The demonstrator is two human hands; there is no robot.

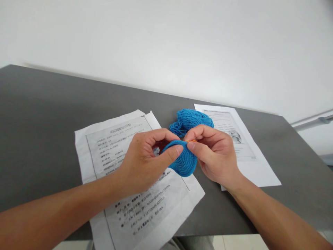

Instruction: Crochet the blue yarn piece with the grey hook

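A round piece of blue crochet work [185,162] hangs above the table between my two hands. My left hand [148,158] pinches its upper left edge, thumb on the near face and the fingers behind. At the upper right edge of the piece, my right hand [215,152] grips a thin orange tool, probably a crochet hook [191,141], between thumb and forefinger. Most of the tool is hidden in the hand, and its tip meets the blue edge. Just behind the hands lies a loose skein of blue yarn [194,119].
A creased printed sheet [117,139] lies under my left hand and reaches over the table's near edge. To the right, more printed paper [249,152] rests on the dark grey table [52,114]. A white wall [156,45] stands along the table's back edge.
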